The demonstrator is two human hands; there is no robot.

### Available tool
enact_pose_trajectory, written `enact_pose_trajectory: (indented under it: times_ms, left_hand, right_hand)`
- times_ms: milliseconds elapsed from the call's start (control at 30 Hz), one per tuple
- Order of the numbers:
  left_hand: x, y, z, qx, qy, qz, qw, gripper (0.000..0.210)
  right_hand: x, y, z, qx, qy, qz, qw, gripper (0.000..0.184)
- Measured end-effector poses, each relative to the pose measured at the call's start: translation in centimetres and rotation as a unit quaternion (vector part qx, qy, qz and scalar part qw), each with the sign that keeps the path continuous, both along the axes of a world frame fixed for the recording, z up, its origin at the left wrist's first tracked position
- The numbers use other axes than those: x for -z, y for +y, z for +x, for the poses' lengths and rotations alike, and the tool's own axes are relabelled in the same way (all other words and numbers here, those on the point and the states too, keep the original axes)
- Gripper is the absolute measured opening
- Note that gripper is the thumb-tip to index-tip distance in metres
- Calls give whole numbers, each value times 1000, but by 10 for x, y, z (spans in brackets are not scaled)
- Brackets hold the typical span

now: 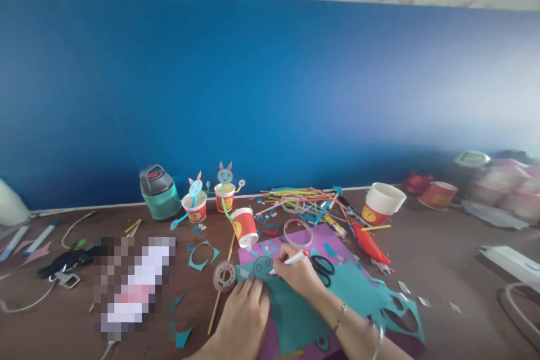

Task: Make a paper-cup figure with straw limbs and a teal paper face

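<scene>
My right hand (293, 270) is closed around a white marker with a red end (296, 259), its tip down by a round face drawn on teal paper (264, 265). Flat on the near left of that paper lies my left hand (246, 315), fingers stretched out. The teal sheet (295, 315) rests over a purple sheet (331, 236). Black-handled scissors (323, 271) lie just right of my right hand. A tape roll (225, 276) and a thin wooden stick (217, 306) are beside my left hand. Beyond the drawing, a red and white paper cup (244, 228) lies tipped.
Two cups with teal animal heads, one cup (196, 211) and another cup (225, 199), stand at the back. Nearby are a teal bottle (160, 197), colourful pipe cleaners (295, 197), a large paper cup (382, 205) and cut paper (400, 312). A white power strip (512, 267) lies right.
</scene>
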State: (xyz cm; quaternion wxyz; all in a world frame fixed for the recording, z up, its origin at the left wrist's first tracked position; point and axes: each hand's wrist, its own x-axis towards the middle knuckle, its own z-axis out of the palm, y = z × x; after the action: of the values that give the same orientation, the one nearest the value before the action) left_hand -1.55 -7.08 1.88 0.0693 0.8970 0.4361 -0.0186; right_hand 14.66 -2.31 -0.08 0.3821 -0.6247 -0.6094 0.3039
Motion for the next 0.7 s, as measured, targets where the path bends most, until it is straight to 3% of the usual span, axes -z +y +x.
enact_pose_trajectory:
  times_ms: [700]
  left_hand:
    - [4, 1, -1, 0, -8, 16, 1000, 33]
  right_hand:
    - [-1, -2, 0, 7, 19, 5, 1000, 17]
